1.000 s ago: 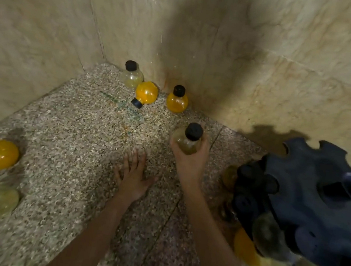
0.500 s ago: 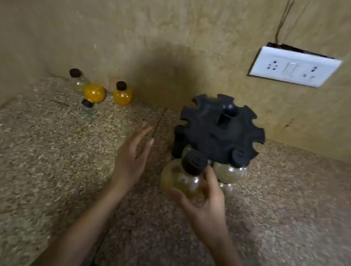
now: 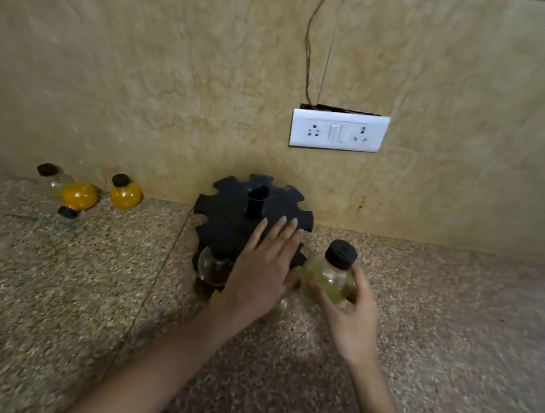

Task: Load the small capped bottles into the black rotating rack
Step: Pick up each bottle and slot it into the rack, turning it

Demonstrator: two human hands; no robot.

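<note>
Just right of the rack, the right hand cups a round pale-yellow bottle from below and behind, fingers curled around its belly and thumb along its far side. That bottle stands upright in the grip, its black cap uppermost, lifted clear of the counter and just beside the rack's right edge; whether it touches the rack cannot be told.

Beside it, the left hand lies flat and spread on the notched top disc of the black rotating rack, palm down, fingers extended toward the wall, gripping nothing. A short black centre post rises from the disc just beyond the fingertips.

Under the disc, at the rack's near-left side, a clear bottle hangs in a slot. Other rounded shapes sit lower and nearer, partly hidden by the left wrist and too blurred to describe.

Both forearms reach in from the bottom edge over a speckled stone counter.

Well to the left, against the wall, three more bottles wait: a pale one upright at the far left, an orange one tipped over with its cap toward the camera, and another orange bottle upright just right of it.

On the beige wall above the rack sits a white switch-and-socket plate, with a thin wire running up from behind it.
</note>
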